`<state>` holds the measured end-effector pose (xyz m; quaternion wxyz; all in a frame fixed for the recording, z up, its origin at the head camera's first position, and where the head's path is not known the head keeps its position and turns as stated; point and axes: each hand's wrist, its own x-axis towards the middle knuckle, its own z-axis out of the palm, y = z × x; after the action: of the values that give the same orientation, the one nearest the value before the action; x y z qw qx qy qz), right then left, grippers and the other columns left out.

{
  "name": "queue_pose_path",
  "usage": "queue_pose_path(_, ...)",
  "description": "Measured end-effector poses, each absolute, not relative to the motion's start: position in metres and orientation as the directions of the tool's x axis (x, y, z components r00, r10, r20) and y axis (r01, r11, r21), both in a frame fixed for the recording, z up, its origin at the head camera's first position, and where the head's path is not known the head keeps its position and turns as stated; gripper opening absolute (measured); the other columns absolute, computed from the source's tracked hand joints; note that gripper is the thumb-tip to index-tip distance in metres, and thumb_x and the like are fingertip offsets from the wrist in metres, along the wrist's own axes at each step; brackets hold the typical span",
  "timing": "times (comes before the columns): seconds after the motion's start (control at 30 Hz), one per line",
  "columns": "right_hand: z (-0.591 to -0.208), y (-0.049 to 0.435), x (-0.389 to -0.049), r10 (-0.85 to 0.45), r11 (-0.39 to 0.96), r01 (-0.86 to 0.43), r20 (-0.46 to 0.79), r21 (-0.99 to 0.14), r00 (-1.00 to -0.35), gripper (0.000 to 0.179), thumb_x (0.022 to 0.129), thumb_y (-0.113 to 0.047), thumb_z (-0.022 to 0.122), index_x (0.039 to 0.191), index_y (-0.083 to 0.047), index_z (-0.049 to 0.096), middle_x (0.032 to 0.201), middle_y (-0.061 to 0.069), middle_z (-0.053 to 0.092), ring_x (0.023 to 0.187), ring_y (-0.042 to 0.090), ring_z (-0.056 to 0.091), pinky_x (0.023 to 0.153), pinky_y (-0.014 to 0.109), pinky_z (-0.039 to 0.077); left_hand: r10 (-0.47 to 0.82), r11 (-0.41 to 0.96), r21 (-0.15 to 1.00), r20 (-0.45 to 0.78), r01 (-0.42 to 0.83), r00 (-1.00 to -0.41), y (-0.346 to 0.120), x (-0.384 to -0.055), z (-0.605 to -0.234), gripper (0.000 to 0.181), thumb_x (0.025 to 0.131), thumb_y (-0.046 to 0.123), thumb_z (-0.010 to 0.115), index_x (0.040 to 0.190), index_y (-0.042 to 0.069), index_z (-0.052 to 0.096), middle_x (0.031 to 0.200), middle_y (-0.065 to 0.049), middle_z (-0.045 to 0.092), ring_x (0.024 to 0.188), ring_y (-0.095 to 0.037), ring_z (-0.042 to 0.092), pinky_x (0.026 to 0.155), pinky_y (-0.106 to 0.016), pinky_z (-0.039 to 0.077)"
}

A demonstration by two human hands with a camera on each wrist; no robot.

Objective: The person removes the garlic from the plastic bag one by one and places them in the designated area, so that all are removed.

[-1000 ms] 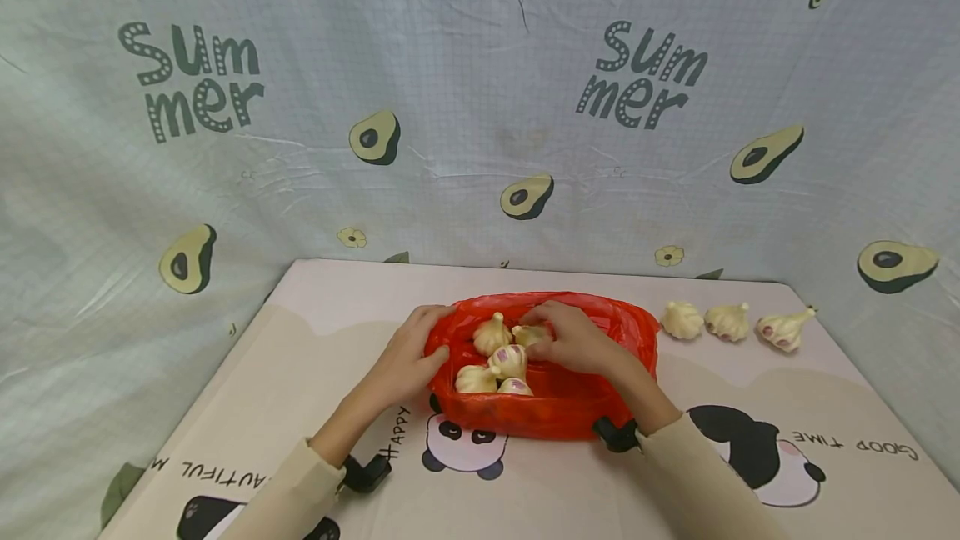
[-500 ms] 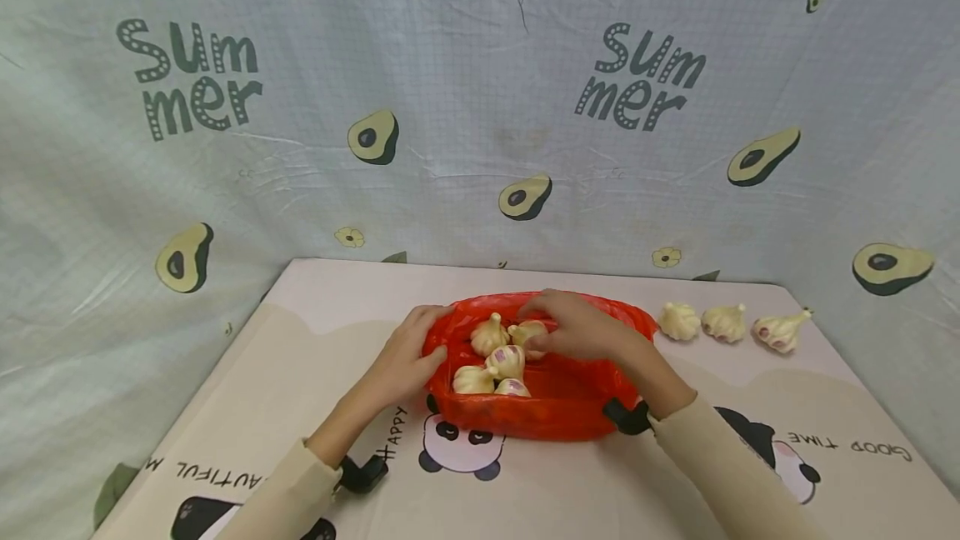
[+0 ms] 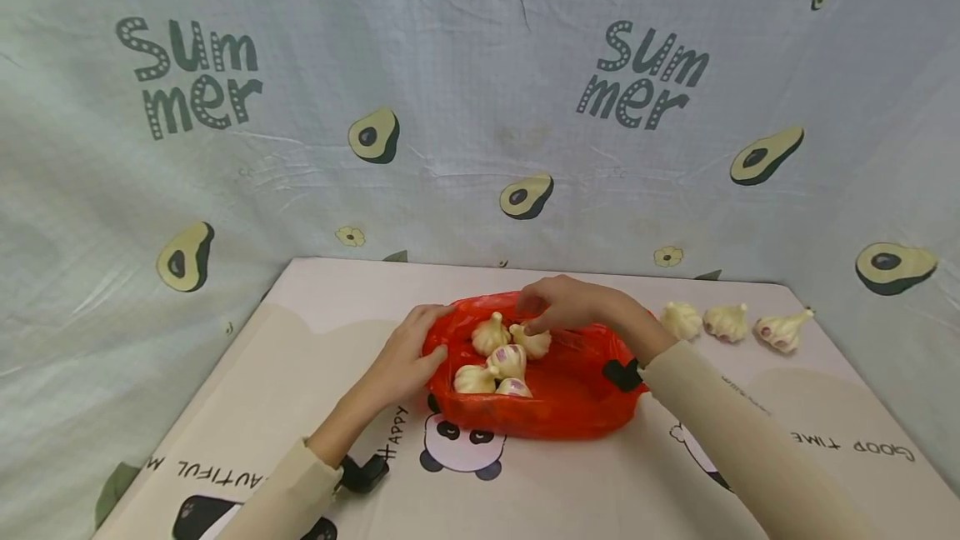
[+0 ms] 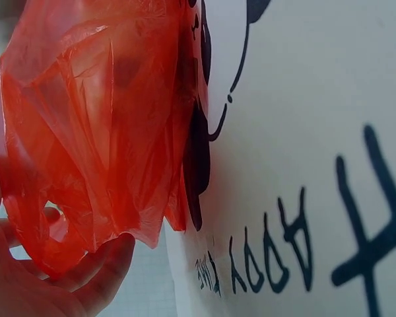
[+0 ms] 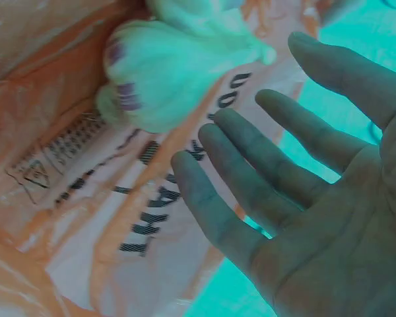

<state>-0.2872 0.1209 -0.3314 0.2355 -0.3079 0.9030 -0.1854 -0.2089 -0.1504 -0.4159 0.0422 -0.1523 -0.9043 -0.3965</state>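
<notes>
A red plastic bag [image 3: 525,417] lies opened out on the table, its mouth facing up, with several garlic bulbs [image 3: 491,335] inside at the left. My left hand [image 3: 408,357] holds the bag's left edge; in the left wrist view, fingers [image 4: 112,271] and thumb side curl round the thin red film. Over the bag's far rim is my right hand [image 3: 573,304], just above the rearmost-right garlic bulb [image 3: 534,343]. Seen from the right wrist, that hand [image 5: 336,205] has its fingers spread and holds nothing, beside a garlic bulb [image 5: 165,72] on the printed plastic.
Three garlic bulbs, the nearest being a pale bulb [image 3: 681,321], stand in a row on the table right of the bag. The table cover [image 3: 330,290] carries printed pandas and words. A patterned cloth [image 3: 450,65] hangs behind the table's far edge.
My right hand has drawn up and back from the garlic bulb, which now sits in the bag with the fingers off it. The left hand stays on the bag's edge.
</notes>
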Motion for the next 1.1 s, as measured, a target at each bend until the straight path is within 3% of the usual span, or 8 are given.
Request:
queue_pose_path(0.43,-0.361,0.117,-0.293,-0.586,0.784,-0.418,-0.326,-0.459,-0.741,0.040,0.089,-0.009,0.075,0.128,-0.014,0.069,0.125,0.005,0.067,0.112,0.024,0.058,0.099,0.044,0.058,0.239,0.641,0.707,0.187,0.299,-0.953,-0.150,-0.207,-0.414,0.057,0.096,0.008,0.061,0.152,0.013,0.049,0.152,-0.012,0.049,0.141,-0.033,0.051,0.106,-0.055,0.054)
queue_pose_path(0.63,-0.367,0.117,-0.291,-0.587,0.791,-0.426,-0.347,-0.439,-0.731,0.043,0.088,-0.011,0.077,0.130,-0.015,0.069,0.128,0.004,0.067,0.115,0.024,0.057,0.104,0.049,0.055,0.238,0.638,0.708,0.192,0.302,-0.952,-0.150,-0.207,-0.413,0.057,0.096,0.008,0.062,0.151,0.013,0.049,0.152,-0.012,0.049,0.140,-0.033,0.051,0.106,-0.055,0.054)
queue_pose_path(0.87,-0.374,0.118,-0.292,-0.559,0.812,-0.383,-0.399,-0.441,-0.727,0.049,0.085,-0.017,0.082,0.131,-0.019,0.067,0.125,0.002,0.065,0.113,0.024,0.054,0.100,0.047,0.057,0.243,0.633,0.712,0.189,0.303,-0.951,-0.150,-0.208,-0.413,0.056,0.096,0.009,0.061,0.151,0.013,0.049,0.153,-0.011,0.048,0.141,-0.033,0.051,0.107,-0.055,0.053)
queue_pose_path(1.1,-0.373,0.120,-0.292,-0.586,0.798,-0.420,-0.398,-0.432,-0.705,0.049,0.086,-0.019,0.081,0.132,-0.018,0.067,0.130,0.001,0.064,0.117,0.023,0.054,0.107,0.051,0.053,0.245,0.640,0.704,0.194,0.308,-0.950,-0.150,-0.208,-0.414,0.056,0.097,0.010,0.060,0.152,0.013,0.049,0.153,-0.012,0.048,0.141,-0.033,0.051,0.108,-0.055,0.053)
